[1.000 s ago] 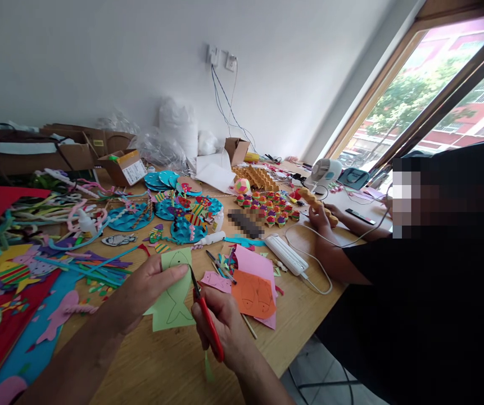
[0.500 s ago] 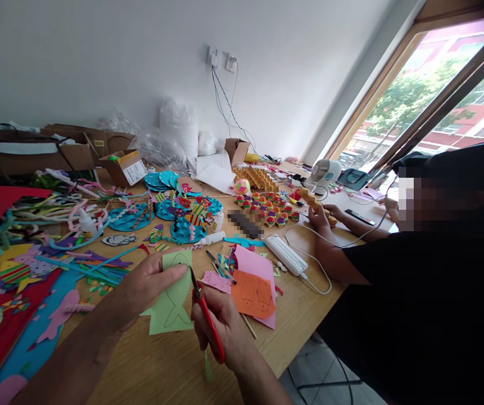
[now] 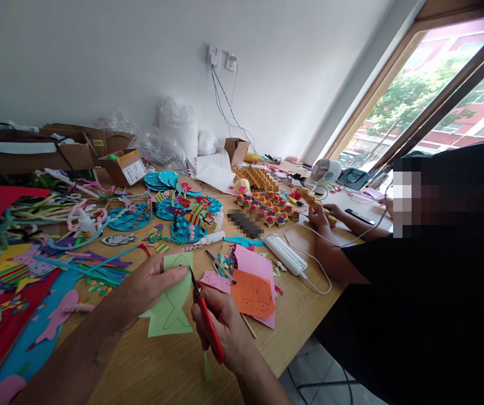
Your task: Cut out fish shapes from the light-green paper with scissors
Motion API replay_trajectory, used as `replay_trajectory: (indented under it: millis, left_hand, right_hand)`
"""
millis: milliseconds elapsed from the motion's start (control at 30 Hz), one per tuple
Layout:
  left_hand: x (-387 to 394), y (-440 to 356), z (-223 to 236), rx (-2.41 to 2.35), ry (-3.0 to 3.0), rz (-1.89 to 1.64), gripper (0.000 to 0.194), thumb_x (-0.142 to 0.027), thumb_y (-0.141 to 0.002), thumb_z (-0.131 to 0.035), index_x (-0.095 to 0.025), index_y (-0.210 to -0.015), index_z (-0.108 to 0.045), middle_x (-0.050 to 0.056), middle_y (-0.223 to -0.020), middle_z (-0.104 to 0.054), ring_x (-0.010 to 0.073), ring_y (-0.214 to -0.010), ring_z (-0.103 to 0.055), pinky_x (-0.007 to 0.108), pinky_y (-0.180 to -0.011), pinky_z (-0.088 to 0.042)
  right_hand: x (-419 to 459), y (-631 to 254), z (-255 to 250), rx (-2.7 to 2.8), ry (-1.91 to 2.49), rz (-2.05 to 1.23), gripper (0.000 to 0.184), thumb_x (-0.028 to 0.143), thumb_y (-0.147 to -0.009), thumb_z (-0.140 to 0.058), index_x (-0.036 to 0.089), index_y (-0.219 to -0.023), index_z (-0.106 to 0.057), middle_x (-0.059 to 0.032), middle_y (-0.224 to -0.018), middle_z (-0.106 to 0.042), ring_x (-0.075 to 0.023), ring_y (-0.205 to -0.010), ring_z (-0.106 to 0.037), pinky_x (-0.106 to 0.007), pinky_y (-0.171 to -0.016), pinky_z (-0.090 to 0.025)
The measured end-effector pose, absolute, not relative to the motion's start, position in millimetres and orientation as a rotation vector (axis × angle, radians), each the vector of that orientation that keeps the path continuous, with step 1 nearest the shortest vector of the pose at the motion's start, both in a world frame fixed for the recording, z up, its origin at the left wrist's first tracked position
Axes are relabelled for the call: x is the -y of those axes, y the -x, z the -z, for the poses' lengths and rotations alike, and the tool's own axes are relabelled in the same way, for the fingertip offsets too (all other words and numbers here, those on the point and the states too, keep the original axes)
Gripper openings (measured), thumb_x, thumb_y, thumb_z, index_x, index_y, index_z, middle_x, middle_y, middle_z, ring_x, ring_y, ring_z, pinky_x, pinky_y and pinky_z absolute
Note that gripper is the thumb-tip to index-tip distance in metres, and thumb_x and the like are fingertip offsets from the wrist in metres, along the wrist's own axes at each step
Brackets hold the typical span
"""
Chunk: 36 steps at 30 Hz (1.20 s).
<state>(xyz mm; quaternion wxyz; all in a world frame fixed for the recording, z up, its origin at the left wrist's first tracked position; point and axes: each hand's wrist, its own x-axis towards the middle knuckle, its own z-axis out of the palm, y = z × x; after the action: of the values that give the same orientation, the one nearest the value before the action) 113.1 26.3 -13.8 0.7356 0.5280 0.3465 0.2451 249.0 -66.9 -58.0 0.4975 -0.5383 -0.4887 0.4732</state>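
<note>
Between thumb and fingers, my left hand (image 3: 151,284) pinches a sheet of light green paper (image 3: 173,306) with a fish outline drawn on it. My right hand (image 3: 220,318) is closed around the red handles of a pair of scissors (image 3: 210,326). Their dark blades point up and touch the right edge of the paper, near my left thumb tip. A thin green paper strip (image 3: 207,367) hangs below my right hand. Just right of the scissors lies an orange sheet (image 3: 253,295) with drawn fish, on top of pink paper (image 3: 255,260).
A white power strip (image 3: 286,254) with a looping cable lies to the right. A person (image 3: 393,281) there holds a tan egg-carton piece (image 3: 309,198). Blue decorated discs (image 3: 189,228), pipe cleaners (image 3: 51,197), glue bottles (image 3: 86,222) and cardboard boxes (image 3: 123,167) crowd the left and back.
The green paper has tilted and shifted very slightly, its lower edge a little lower. Both my hands keep nearly the same place and grip.
</note>
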Motion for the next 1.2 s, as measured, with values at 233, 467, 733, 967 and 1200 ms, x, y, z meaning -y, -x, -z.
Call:
replay_trajectory:
  millis: [233, 467, 733, 967, 1200]
  left_hand:
    - [-28.3, -113.3, 16.9, -0.761, -1.173, -0.517, 0.026, -0.038, -0.064, -0.077, -0.017, -0.061, -0.062, -0.004, -0.052, -0.062, 0.0099, -0.043, -0.052, 0.018, -0.042, -0.044]
    - [-27.6, -112.2, 14.0, -0.762, -1.243, -0.555, 0.025, -0.042, -0.071, -0.073, -0.017, -0.068, -0.066, -0.001, -0.060, -0.067, 0.0126, -0.050, -0.057, 0.021, -0.048, -0.047]
    - [-28.3, -112.8, 19.7, -0.770, -1.244, -0.511, 0.027, -0.041, -0.070, -0.073, -0.018, -0.068, -0.060, -0.005, -0.057, -0.059, 0.0101, -0.049, -0.050, 0.018, -0.045, -0.043]
    - [-25.1, -112.3, 15.5, -0.801, -1.228, -0.541, 0.030, -0.042, -0.068, -0.074, -0.017, -0.064, -0.058, -0.006, -0.054, -0.055, 0.0080, -0.048, -0.046, 0.017, -0.044, -0.040]
    - [-30.9, -111.6, 20.1, -0.740, -1.254, -0.460, 0.036, -0.049, -0.066, -0.074, -0.017, -0.066, -0.057, -0.006, -0.055, -0.057, 0.0077, -0.048, -0.046, 0.017, -0.045, -0.040]
  right_hand:
    - [66.3, -249.6, 61.2, 1.220, 1.343, -1.084, 0.034, 0.035, -0.082, -0.056, 0.021, -0.056, -0.039, 0.0077, -0.046, -0.036, -0.0062, -0.039, -0.032, -0.019, -0.038, -0.023]
    - [65.5, -249.7, 63.2, 1.212, 1.353, -1.092, 0.038, 0.042, -0.083, -0.058, 0.021, -0.057, -0.040, 0.0079, -0.046, -0.036, -0.0063, -0.039, -0.033, -0.018, -0.038, -0.023]
    - [65.2, -248.2, 59.2, 1.171, 1.271, -1.160, 0.039, 0.045, -0.082, -0.058, 0.021, -0.057, -0.040, 0.0082, -0.043, -0.038, -0.0060, -0.036, -0.035, -0.017, -0.036, -0.025]
    - [65.7, -248.6, 60.7, 1.171, 1.304, -1.139, 0.039, 0.042, -0.082, -0.059, 0.021, -0.056, -0.039, 0.0077, -0.043, -0.039, -0.0062, -0.036, -0.034, -0.017, -0.035, -0.025]
    - [65.9, -248.6, 62.1, 1.188, 1.334, -1.101, 0.039, 0.042, -0.082, -0.059, 0.021, -0.056, -0.039, 0.0080, -0.043, -0.037, -0.0062, -0.035, -0.034, -0.018, -0.036, -0.024]
